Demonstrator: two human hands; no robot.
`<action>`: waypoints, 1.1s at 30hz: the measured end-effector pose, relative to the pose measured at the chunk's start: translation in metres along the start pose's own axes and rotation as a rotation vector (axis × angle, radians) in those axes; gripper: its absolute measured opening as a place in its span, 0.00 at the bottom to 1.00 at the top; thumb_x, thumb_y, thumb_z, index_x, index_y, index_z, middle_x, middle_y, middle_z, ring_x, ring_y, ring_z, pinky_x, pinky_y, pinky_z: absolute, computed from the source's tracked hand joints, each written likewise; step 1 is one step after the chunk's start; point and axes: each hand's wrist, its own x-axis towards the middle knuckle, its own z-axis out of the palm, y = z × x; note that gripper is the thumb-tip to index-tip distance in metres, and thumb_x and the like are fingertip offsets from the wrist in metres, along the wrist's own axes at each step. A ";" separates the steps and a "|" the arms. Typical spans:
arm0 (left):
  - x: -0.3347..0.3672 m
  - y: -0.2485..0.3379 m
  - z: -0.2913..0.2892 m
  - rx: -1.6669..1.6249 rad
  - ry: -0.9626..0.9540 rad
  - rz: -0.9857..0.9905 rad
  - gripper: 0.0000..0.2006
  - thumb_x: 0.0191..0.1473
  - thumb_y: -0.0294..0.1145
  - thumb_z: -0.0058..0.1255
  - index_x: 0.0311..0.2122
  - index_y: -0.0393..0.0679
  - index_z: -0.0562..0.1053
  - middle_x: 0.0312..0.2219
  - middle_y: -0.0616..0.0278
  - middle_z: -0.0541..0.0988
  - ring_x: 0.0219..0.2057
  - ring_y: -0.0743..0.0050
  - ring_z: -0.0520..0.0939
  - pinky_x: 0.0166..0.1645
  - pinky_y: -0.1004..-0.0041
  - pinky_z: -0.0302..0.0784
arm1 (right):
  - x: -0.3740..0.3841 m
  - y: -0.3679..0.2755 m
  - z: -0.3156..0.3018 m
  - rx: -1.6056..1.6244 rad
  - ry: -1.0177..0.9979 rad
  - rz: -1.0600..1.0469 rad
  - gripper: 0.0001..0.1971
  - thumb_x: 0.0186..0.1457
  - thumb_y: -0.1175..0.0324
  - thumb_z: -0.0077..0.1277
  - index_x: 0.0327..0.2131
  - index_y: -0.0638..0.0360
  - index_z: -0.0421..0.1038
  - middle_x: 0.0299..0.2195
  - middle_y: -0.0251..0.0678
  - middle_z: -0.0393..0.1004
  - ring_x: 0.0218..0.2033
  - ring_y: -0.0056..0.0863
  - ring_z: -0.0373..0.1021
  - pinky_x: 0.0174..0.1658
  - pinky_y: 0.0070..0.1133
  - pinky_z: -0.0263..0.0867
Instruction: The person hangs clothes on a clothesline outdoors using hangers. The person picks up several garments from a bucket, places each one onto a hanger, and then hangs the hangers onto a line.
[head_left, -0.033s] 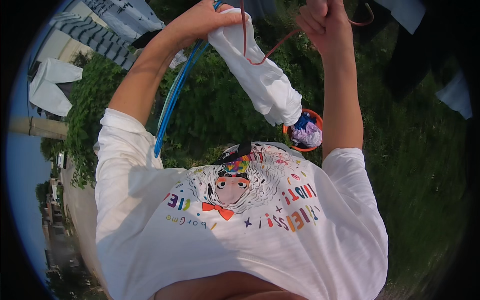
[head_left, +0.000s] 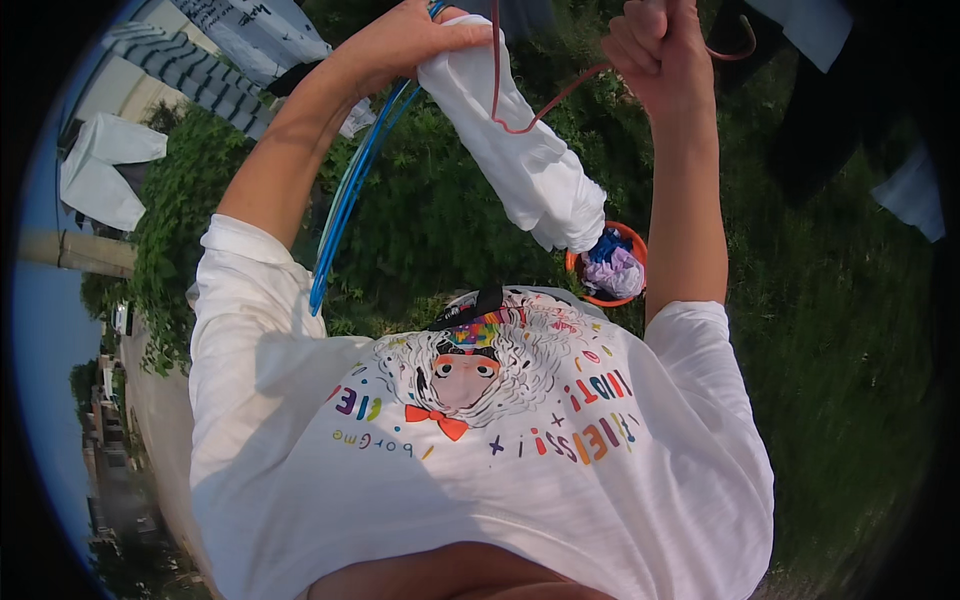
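Observation:
A white garment (head_left: 520,150) hangs bunched and folded from my left hand (head_left: 415,40), which is closed on its upper end near the top edge. Several thin blue hangers (head_left: 355,205) also hang from this hand, beside the garment. Raised at the upper right, my right hand (head_left: 665,50) is closed around a reddish wire clothes hanger (head_left: 565,92). One end of the hanger curves in front of the garment; a hooked end sticks out to the right of my fist. The fingertips of my left hand are partly hidden.
An orange bucket (head_left: 641,245) with blue and lilac laundry (head_left: 615,272) stands below the garment, among green plants. A striped cloth (head_left: 190,75) and white trousers (head_left: 108,170) hang at the left. Dark and pale clothes (head_left: 815,110) hang at the upper right.
My right hand and the reddish hanger have shifted slightly to the right and down. My left hand keeps its hold on the white garment and blue hangers.

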 end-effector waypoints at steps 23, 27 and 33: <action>-0.006 0.035 -0.049 -0.418 0.258 0.401 0.25 0.45 0.48 0.62 0.41 0.37 0.76 0.27 0.60 0.79 0.28 0.74 0.81 0.26 0.76 0.77 | -0.004 0.017 -0.007 -0.823 -0.156 -0.124 0.23 0.65 0.51 0.37 0.51 0.58 0.68 0.41 0.35 0.74 0.43 0.23 0.69 0.46 0.23 0.65; -0.017 0.011 -0.065 -0.434 0.326 0.377 0.24 0.45 0.46 0.63 0.41 0.37 0.76 0.27 0.61 0.79 0.27 0.75 0.81 0.25 0.77 0.77 | -0.020 0.019 0.006 -0.554 -0.178 0.195 0.24 0.66 0.53 0.36 0.54 0.64 0.65 0.45 0.38 0.73 0.46 0.23 0.69 0.46 0.22 0.66; -0.032 -0.015 -0.089 -0.297 0.192 0.207 0.12 0.46 0.36 0.55 0.33 0.37 0.77 0.24 0.66 0.75 0.23 0.81 0.73 0.23 0.80 0.68 | -0.002 -0.045 0.032 -1.000 -0.213 0.078 0.20 0.65 0.58 0.40 0.55 0.58 0.65 0.38 0.30 0.74 0.37 0.16 0.69 0.37 0.14 0.63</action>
